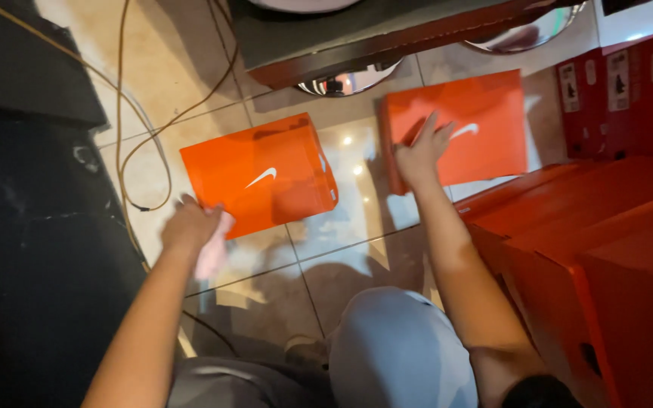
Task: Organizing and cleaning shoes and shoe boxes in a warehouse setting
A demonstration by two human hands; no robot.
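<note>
Two orange shoe boxes lie on the tiled floor. My left hand [190, 224] rests at the near corner of the left box [262, 172] and is closed on a pale pink cloth [213, 253] that hangs below it. My right hand [422, 151] lies flat with fingers spread on the lid of the right box [485, 125], near its left edge. Both arms reach forward from the bottom of the view.
A stack of orange boxes [598, 249] fills the right side. Red boxes [629, 91] stand at the far right. Cables [126, 113] trail across the tiles on the left, beside a dark mat [32, 249]. A dark platform [357, 38] with shiny metal feet lies ahead.
</note>
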